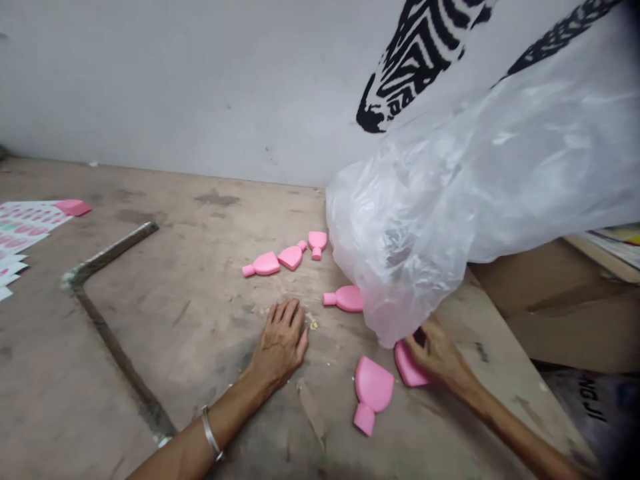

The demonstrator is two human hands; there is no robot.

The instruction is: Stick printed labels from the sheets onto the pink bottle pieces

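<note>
My left hand [283,340] lies on the wooden table, palm down with its fingers slightly apart, holding nothing. At the right, my right hand [434,348] has its fingers on a pink piece [407,369] beside the low end of a translucent plastic bag [415,220]; the bag partly covers the fingertips. A bottle-shaped pink piece [374,387] lies just left of it. Another pink piece [349,299] sits partly under the bag's edge. Farther back are three more pink pieces, at left [265,264], middle [291,257] and right [317,243].
An angled metal bar [117,353] lies on the table [210,240] at left. Beyond it are printed sheets [23,230] with a pink block [74,207] on them. A cardboard box [565,307] stands past the table's right edge. A wall with a zebra picture rises behind.
</note>
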